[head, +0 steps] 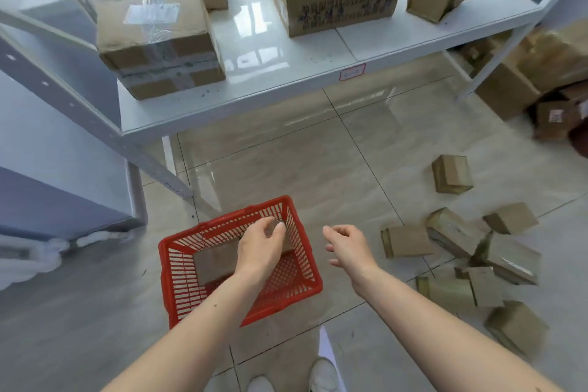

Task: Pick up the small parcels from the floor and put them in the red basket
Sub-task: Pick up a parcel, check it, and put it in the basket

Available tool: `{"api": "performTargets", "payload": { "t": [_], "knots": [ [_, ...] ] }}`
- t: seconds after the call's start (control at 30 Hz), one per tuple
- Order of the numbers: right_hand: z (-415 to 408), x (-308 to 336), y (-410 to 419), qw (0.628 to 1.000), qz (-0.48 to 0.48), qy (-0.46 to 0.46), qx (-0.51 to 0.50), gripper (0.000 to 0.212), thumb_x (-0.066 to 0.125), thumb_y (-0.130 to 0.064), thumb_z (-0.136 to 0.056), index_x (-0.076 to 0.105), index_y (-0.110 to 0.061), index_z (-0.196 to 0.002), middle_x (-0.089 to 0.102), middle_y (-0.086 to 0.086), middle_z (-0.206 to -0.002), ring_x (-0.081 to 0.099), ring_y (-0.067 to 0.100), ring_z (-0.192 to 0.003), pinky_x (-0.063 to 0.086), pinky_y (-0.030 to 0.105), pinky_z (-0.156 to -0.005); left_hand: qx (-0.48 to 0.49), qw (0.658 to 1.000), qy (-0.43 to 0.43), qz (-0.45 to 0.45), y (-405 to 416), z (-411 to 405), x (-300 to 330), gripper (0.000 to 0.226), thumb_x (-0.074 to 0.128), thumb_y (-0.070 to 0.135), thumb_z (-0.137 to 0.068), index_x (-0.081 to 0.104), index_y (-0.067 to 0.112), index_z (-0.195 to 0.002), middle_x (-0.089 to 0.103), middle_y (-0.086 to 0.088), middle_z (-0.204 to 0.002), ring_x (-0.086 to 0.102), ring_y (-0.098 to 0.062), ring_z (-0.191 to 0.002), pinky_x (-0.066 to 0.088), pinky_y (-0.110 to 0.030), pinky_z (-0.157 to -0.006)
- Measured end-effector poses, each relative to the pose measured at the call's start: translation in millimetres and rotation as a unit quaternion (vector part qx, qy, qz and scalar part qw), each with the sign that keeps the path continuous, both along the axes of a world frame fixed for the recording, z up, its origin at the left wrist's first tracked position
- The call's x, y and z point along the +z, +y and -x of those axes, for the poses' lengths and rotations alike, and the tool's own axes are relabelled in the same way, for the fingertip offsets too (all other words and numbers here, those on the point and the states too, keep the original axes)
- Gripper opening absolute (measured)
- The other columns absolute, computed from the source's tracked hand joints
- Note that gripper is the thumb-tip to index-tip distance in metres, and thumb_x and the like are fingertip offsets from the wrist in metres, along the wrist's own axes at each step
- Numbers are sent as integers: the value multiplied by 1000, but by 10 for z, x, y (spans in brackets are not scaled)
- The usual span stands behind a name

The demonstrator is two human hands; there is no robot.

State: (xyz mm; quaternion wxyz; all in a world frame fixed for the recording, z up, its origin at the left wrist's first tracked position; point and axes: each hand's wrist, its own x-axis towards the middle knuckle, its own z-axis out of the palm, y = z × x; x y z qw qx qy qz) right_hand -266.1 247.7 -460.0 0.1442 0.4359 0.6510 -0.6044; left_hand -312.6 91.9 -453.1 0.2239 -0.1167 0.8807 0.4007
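The red basket point(178, 280) stands on the tiled floor just ahead of my feet. One small cardboard parcel point(216, 261) lies inside it, partly under my left hand point(262, 248), whose curled fingers and thumb pinch the parcel's far edge. My right hand point(348, 248) hovers to the right of the basket, fingers relaxed and empty. Several small parcels lie scattered on the floor at the right: the nearest one point(405, 240) is beside my right hand, another point(451, 173) lies farther off, and a pile point(512, 261) lies beyond.
A white metal shelf point(254, 99) with large cardboard boxes point(159, 41) stands behind the basket, its leg point(171, 169) close to the basket's left. More boxes point(509, 89) are stacked at the far right. My white shoes point(323, 375) are at the bottom edge.
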Motion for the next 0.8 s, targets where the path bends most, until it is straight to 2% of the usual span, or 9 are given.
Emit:
{"api": "performTargets", "payload": {
  "t": [0.1, 0.23, 0.43, 0.6, 0.8],
  "knots": [
    [-119, 334, 185, 999, 3, 5, -39, 26, 57, -29, -92, 57, -10, -110, 58, -3, -89, 59, 19, -84, 55, 40, -82, -39, 999, 8, 2, 174, -3, 317, 45, 52, 38, -93, 59, 16, -132, 61, 0, -134, 53, -18, -126, 39, -36, -109],
    [-364, 666, 449, 996, -9, 15, -91, 24, 57, -27, -92, 57, -10, -109, 56, -4, -82, 57, 18, -83, 54, 39, -80, -86, 996, 15, -5, 447, -66, 626, 38, 52, 34, -93, 63, 15, -125, 64, -1, -127, 56, -19, -121, 42, -34, -104],
    [-779, 894, 914, 987, -13, 33, -156, 27, 56, -21, -94, 56, -2, -112, 51, 0, -76, 50, 17, -78, 45, 26, -58, -124, 992, -1, -37, 938, -266, 815, 44, 52, 40, -91, 61, 17, -129, 62, 3, -131, 55, -14, -123, 41, -35, -107],
    [-1077, 915, 1339, 981, -5, 42, -187, 19, 55, -21, -94, 55, -6, -106, 51, 1, -77, 49, 16, -76, 43, 26, -58, -143, 989, -7, -39, 1422, -510, 902, 43, 54, 40, -91, 62, 18, -127, 62, 4, -130, 54, -14, -124, 40, -30, -104],
    [-1447, 944, 2037, 981, -15, 39, -188, 22, 55, -25, -94, 56, -7, -106, 55, 1, -77, 53, 15, -75, 46, 30, -64, -135, 989, -29, -46, 2130, -818, 973, 42, 54, 43, -88, 64, 22, -124, 65, 5, -125, 60, -19, -115, 45, -40, -103]
  ]
}}
